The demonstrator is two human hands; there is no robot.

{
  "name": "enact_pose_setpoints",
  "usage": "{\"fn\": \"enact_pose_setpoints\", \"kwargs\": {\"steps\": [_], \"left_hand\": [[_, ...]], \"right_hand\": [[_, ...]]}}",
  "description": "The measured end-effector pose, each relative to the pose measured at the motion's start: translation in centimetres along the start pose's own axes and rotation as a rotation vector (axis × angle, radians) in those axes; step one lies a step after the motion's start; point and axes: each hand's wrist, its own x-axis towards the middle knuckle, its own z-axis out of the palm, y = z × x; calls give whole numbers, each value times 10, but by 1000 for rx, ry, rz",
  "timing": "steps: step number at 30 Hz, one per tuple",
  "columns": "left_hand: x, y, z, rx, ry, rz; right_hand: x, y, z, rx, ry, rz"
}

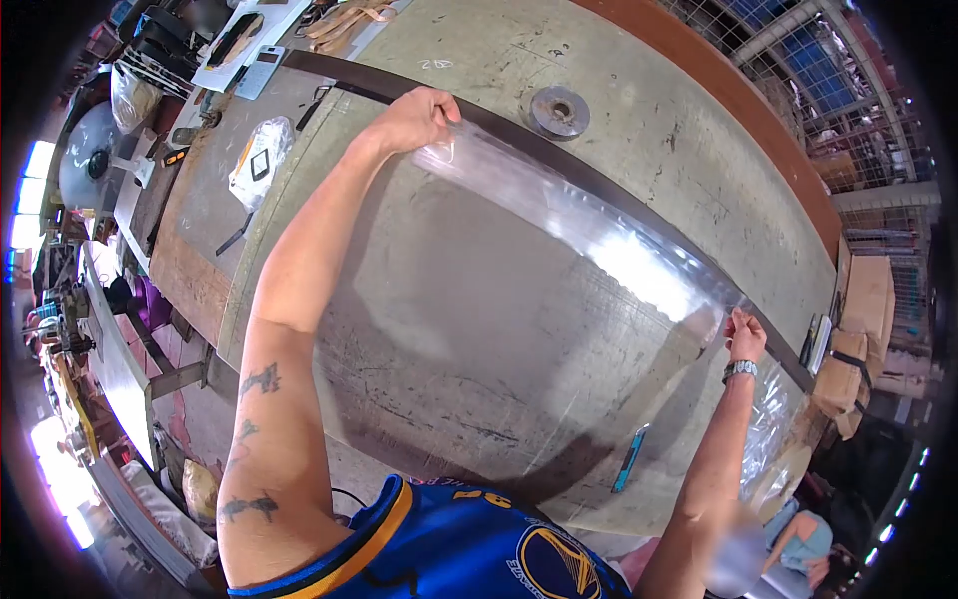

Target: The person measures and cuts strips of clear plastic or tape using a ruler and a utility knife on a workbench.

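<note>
A glossy clear plastic strip (589, 225) stretches diagonally across the worktable, with light glaring off its lower half. My left hand (417, 118) pinches its upper left end, fingers closed. At the lower right end, my right hand (744, 335), with a watch at the wrist, is closed on the strip too. Along the strip's far edge runs a long dark brown band (619, 190); whether the two touch cannot be made out. Beyond the band lies a roll of clear tape or film (559, 112). A teal utility knife (629, 460) rests on the table nearer my body.
The worktable (419, 299) has a scuffed grey top. On its left are a plastic bag (261, 165) and a calculator (261, 70). Crumpled clear plastic (766, 424) sits beside my right forearm. Cardboard (864, 309) and wire racks stand at right; another person (798, 544) is at lower right.
</note>
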Motion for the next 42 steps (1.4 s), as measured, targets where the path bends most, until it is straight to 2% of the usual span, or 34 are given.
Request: {"fn": "enact_pose_setpoints", "kwargs": {"steps": [5,9,12,20,21,24,26,29,30,31,35,42], "left_hand": [[-6,-21,18,27,407,-15],[-23,-53,51,206,857,2],[-36,-46,65,349,870,-103],[2,-34,70,414,930,-113],[5,-25,72,529,995,-119],[16,-38,73,737,979,-68],[14,-35,69,543,820,-120],[19,-60,65,565,867,25],[18,-65,62,492,830,38],[18,-70,62,505,837,86],[10,-65,68,265,781,106],[17,-96,63,-91,707,93]], "right_hand": [[11,18,15,-37,-11,-15],[7,22,20,-8,-3,-1],[13,32,19,-7,-14,-17],[11,35,9,-55,-77,-121],[11,34,10,-79,-66,-124],[19,46,11,-38,-94,-175],[13,42,15,-192,-6,-222],[9,33,20,-323,54,-97],[-3,20,23,-313,118,-148],[-10,9,23,-307,127,-108],[-11,14,25,-333,195,-35],[-9,25,29,-274,204,-83]]}}
